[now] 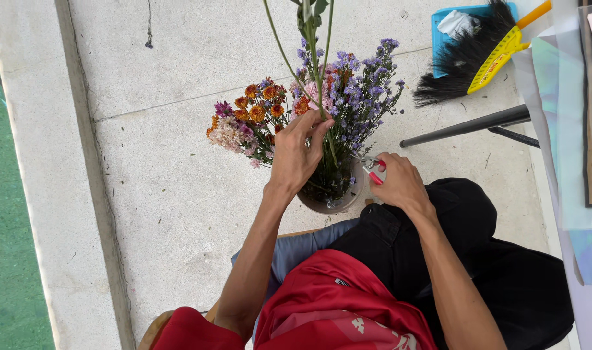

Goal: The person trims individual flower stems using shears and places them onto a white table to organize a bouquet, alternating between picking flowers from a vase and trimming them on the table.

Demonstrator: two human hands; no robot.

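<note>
Flowers (309,104) stand in a round bucket (335,201) on a pale concrete floor (179,194), directly in front of a seated person's knees. The bunch already holds orange and pink blooms on its left side and small purple sprays on its right, so much of the arranging looks done. One long green stem (315,45) rises well above the rest, its top out of view, and seems not yet trimmed or settled. The left hand (299,155) is closed around this stem among the blooms, fingers and thumb pinching it. The right hand (396,181) rests just beside the bucket's rim, fingers curled shut on small red-handled cutters (374,170); their blades point toward the stems, but whether they touch any stem cannot be told. Farther off, at upper right, a black-bristled broom with a yellow handle (477,58) lies on a blue dustpan (445,32), near dark metal furniture legs (471,123).
</note>
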